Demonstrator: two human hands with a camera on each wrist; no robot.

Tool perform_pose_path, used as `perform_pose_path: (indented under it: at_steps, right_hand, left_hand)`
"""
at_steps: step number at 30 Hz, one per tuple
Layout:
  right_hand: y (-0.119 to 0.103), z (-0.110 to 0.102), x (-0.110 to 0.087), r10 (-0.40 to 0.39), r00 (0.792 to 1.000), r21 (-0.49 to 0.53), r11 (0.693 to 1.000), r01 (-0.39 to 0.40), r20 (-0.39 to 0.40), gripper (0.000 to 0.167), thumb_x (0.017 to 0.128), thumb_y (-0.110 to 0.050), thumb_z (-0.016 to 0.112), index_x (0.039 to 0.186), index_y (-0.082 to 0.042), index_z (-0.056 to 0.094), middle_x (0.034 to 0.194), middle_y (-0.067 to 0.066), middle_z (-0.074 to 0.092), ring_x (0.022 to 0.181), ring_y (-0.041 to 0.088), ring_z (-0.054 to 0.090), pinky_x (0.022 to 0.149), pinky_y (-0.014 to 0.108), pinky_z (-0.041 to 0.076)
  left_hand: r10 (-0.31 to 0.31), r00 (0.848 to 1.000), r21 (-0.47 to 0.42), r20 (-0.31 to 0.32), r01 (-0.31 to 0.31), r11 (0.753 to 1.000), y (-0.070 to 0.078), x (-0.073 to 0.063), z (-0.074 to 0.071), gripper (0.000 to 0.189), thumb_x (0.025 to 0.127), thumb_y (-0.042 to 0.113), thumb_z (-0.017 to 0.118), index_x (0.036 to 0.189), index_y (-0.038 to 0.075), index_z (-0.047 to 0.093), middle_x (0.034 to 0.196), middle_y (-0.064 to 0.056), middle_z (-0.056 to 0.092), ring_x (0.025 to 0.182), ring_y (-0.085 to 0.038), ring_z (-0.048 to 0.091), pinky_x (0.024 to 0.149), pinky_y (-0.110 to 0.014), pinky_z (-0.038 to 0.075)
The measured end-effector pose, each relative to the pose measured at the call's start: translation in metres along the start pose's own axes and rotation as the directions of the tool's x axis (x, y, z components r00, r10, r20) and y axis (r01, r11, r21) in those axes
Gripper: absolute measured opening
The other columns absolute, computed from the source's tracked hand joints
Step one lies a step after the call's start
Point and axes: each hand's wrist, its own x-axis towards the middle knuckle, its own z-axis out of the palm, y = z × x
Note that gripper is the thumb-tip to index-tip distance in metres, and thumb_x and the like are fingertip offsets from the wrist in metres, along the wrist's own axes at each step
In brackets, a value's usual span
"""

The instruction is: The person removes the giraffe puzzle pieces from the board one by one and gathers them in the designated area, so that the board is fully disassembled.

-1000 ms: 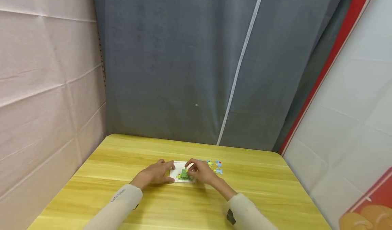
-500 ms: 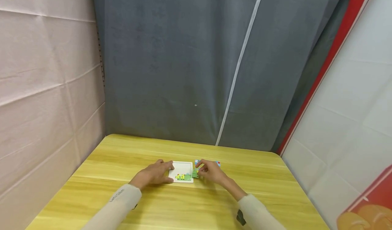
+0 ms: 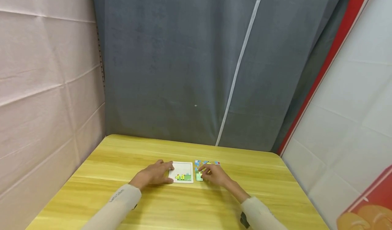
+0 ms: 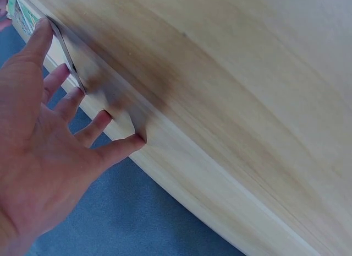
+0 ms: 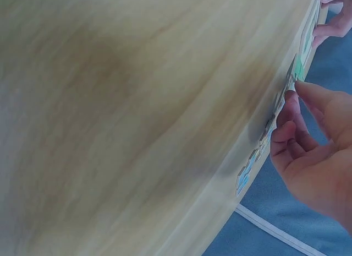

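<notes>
A white puzzle board (image 3: 181, 168) lies on the table. Joined green and yellow puzzle pieces (image 3: 184, 177) line its lower right part. My left hand (image 3: 155, 173) rests at the board's left side with fingers spread, thumb and fingertips touching its edge, as the left wrist view also shows. Just right of the board, my right hand (image 3: 214, 174) has curled fingers and pinches a light green puzzle piece (image 3: 199, 176). In the right wrist view, that green piece (image 5: 299, 67) looks tilted at the thumb tip; the fingertips' hold on it is partly hidden.
Several loose puzzle pieces (image 3: 207, 162), blue with bits of yellow and red, lie behind the right hand, which partly covers them. The wooden table (image 3: 147, 206) ends at a grey curtain (image 3: 171, 70). Pale cloth walls stand at both sides.
My right hand has moved right, off the board, with a green piece leaving the board beside the joined ones. More of the board's surface shows. My left hand has stayed at the board's left edge.
</notes>
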Motion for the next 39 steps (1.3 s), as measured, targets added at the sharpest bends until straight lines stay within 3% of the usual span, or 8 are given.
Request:
perform_pose_path:
  at_steps: [13,25,34,39]
  right_hand:
    - [0.004,0.003,0.001,-0.002,1.000,-0.037,0.999,0.003,0.011,0.020,0.100,-0.001,0.065,0.119,0.003,0.070,0.100,0.014,0.075,0.083,0.021,0.074,0.072,0.021,0.058]
    - [-0.012,0.010,0.009,-0.043,0.999,-0.044,0.998,0.042,-0.010,0.019,0.098,-0.002,0.070,0.116,0.005,0.070,0.096,0.013,0.073,0.086,0.025,0.072,0.076,0.022,0.057]
    - [-0.026,0.022,0.025,-0.024,1.000,-0.028,0.999,0.024,0.004,0.020,0.095,-0.003,0.075,0.113,0.004,0.073,0.089,0.006,0.070,0.074,0.012,0.067,0.066,0.019,0.054]
    - [-0.029,0.031,0.032,-0.029,0.999,-0.052,0.998,0.030,0.026,0.023,0.093,-0.008,0.079,0.114,0.002,0.075,0.088,0.003,0.071,0.074,0.004,0.066,0.068,0.018,0.054]
  left_hand:
    - [0.006,1.000,0.008,0.000,-0.006,1.000,-0.002,0.001,0.002,0.055,0.094,0.044,0.077,0.140,0.019,0.061,0.160,-0.007,0.046,0.146,-0.040,0.039,0.110,-0.062,0.041]
    - [0.017,1.000,0.004,0.005,-0.017,1.000,-0.001,0.000,0.000,0.055,0.095,0.045,0.075,0.141,0.019,0.060,0.159,-0.007,0.046,0.148,-0.041,0.037,0.110,-0.063,0.040]
    - [0.003,1.000,0.009,0.004,-0.003,1.000,0.000,0.003,-0.001,0.056,0.094,0.047,0.076,0.141,0.019,0.061,0.160,-0.008,0.045,0.146,-0.042,0.038,0.108,-0.064,0.042]
    - [0.005,1.000,0.009,0.003,-0.005,1.000,-0.002,0.005,0.000,0.057,0.094,0.048,0.076,0.142,0.019,0.060,0.160,-0.008,0.045,0.145,-0.041,0.039,0.106,-0.064,0.043]
